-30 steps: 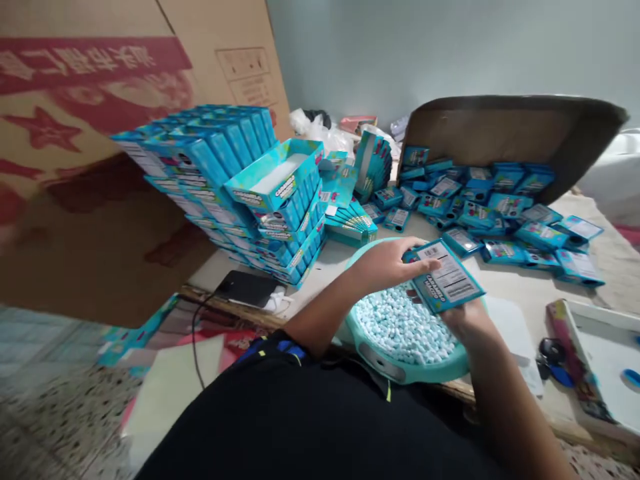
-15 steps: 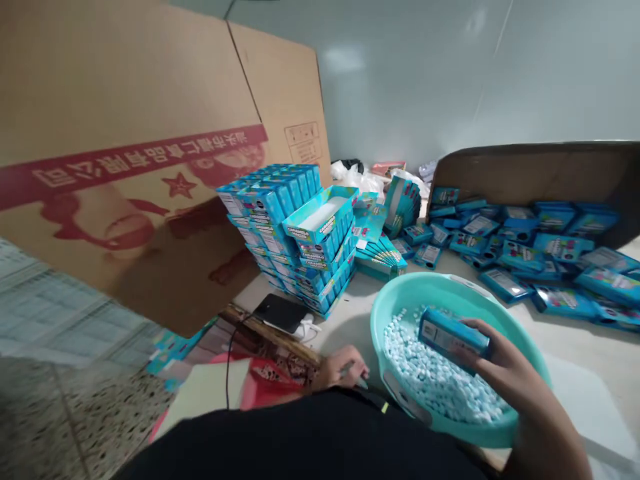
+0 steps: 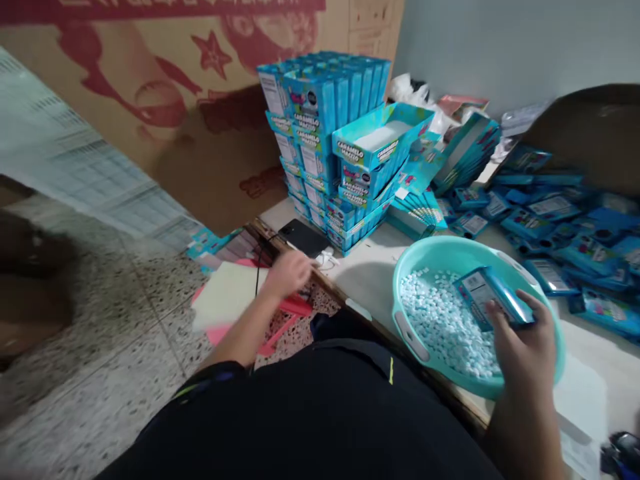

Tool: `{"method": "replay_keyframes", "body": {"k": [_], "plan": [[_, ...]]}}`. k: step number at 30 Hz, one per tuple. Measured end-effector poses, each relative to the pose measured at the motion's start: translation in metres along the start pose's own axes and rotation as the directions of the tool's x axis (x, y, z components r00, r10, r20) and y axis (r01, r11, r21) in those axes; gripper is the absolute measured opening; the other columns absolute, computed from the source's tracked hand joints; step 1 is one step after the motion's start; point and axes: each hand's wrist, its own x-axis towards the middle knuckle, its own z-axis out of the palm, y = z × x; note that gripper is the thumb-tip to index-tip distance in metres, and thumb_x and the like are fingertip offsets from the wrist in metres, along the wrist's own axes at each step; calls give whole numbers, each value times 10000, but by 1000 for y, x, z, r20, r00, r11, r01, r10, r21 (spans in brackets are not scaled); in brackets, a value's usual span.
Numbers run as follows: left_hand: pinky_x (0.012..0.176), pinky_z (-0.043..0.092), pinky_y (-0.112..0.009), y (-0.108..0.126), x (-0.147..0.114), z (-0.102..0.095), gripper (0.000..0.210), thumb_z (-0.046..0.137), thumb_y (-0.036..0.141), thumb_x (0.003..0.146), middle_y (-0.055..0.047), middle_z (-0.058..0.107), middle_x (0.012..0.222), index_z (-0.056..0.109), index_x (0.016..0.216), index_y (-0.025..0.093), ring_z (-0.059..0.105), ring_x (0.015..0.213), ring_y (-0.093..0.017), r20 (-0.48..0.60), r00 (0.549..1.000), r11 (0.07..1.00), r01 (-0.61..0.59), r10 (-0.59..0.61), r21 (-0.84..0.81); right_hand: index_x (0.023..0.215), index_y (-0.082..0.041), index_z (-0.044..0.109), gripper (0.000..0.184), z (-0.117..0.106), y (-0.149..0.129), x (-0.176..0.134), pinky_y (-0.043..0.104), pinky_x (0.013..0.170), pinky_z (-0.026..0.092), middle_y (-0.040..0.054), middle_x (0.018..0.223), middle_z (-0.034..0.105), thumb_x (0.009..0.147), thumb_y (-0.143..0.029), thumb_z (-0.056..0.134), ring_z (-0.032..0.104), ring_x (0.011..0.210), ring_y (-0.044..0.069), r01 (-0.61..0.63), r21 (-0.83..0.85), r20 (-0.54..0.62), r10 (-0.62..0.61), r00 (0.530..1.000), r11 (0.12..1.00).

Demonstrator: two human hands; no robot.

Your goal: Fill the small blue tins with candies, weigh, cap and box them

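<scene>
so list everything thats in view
round plastic basin: one, turquoise, right
small pellets: many, pale blue, in basin
held cardboard box: one, blue, over basin
stack of cardboard boxes: one, blue, centre
open cardboard tray: one, blue, on stack
loose cardboard boxes: many, blue, far right
printed cardboard carton: one, brown, left
crumpled plastic: count unclear, white, behind stack
phone: one, black, beside stack
pad: one, cream, lower left
tabletop: one, white, right
left hand: one, bare, near phone
right hand: one, bare, holding box

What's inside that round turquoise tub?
Small pale pieces lie in the turquoise tub. The right hand holds a blue box hiding some; the bottom beneath them cannot be seen.
</scene>
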Motion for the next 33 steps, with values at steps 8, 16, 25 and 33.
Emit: {"method": "replay_keyframes", "body": {"k": [8,16,25,33], "plan": [[1049,512,-545,-62,-56,-23,665,559,386,898,-246,539,1485,491,1503,117,615,1263,-422,-170,821,784,571,-545,245,1288,-222,678,725,-4,3,3,507,1011,542,111,1143,715,684,-601,806,708,1057,332,-38,47,-31,39,999,998],[1175,421,-551,-31,23,-104,299,625,356,848,-107,690,1257,729,1114,269,603,1279,-352,-458,884,945,225,-97,235,1244,-190,613,728,6,10,0,398,799,546,49,956,685,708,-653,780,661,841,236,9,69,108,-16,994,998],[1336,176,-558,177,152,-122,758,847,602,771,-100,519,1569,614,1403,252,338,1549,-374,-494,743,892,-394,451,221,1217,-196,613,693,18,8,11,391,751,528,60,971,675,742,-677,769,607,780,208,150,72,80,-156,985,986],[1319,109,-699,162,181,-62,647,842,277,804,-163,402,1660,628,1414,272,243,1606,-455,-580,713,919,-321,393,229,1271,-204,587,648,17,6,8,432,833,546,110,1086,731,845,-684,683,691,930,283,133,57,137,-140,981,989]]}}
